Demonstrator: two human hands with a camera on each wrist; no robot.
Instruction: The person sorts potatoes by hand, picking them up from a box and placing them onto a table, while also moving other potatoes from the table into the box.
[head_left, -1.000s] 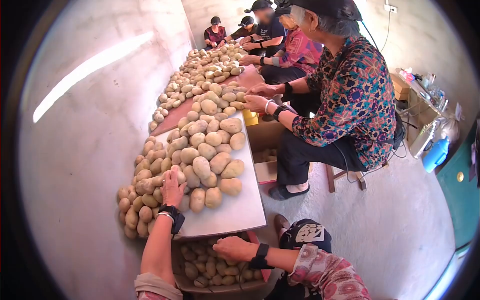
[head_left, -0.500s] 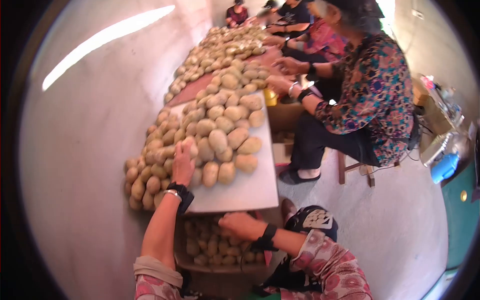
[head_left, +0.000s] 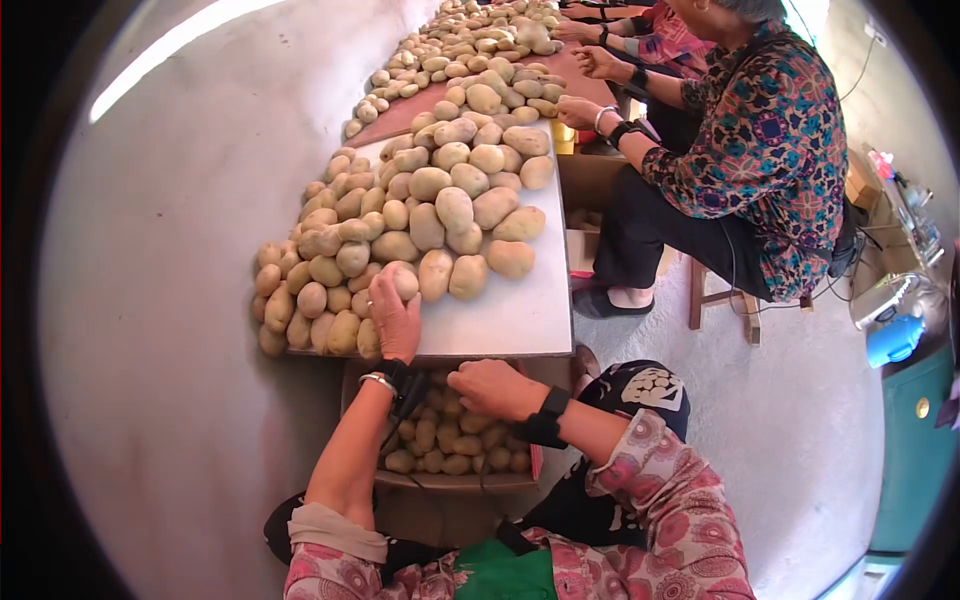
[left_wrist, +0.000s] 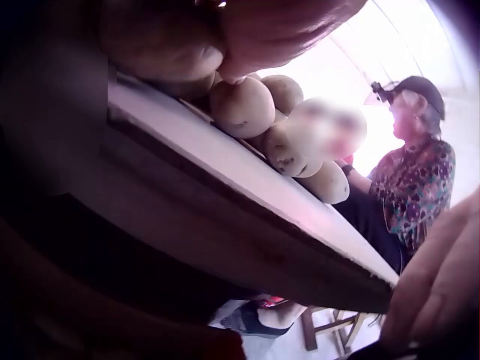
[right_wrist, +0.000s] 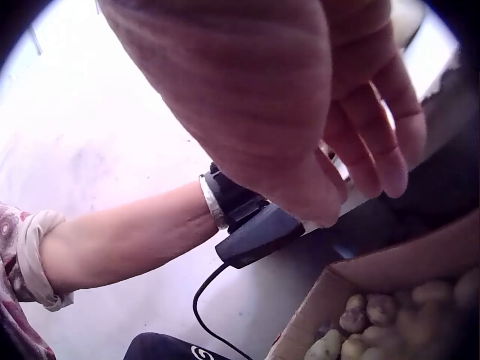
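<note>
My left hand (head_left: 396,322) grips a pale tan potato (head_left: 404,281) near the front edge of the white table board (head_left: 500,325). A heap of potatoes (head_left: 340,230) lies beyond and to the left of that hand. In the left wrist view, part of the left hand (left_wrist: 292,30) shows at the top, with several potatoes (left_wrist: 241,107) behind it at the board's edge. Lower down, my right hand (head_left: 497,390) hovers over a box (head_left: 450,482) of potatoes below the table. Its fingers (right_wrist: 364,142) are loosely bent and hold nothing.
A seated person in a patterned shirt (head_left: 755,150) works at the table's right side, on a wooden stool (head_left: 725,300). More potatoes (head_left: 470,40) cover the reddish far board. A wall (head_left: 180,250) borders the left. A thin cable (right_wrist: 199,300) hangs from the left wrist camera.
My left hand has drawn the potato back toward the table's front edge. The right hand stays over the box. The head view has tilted downward.
</note>
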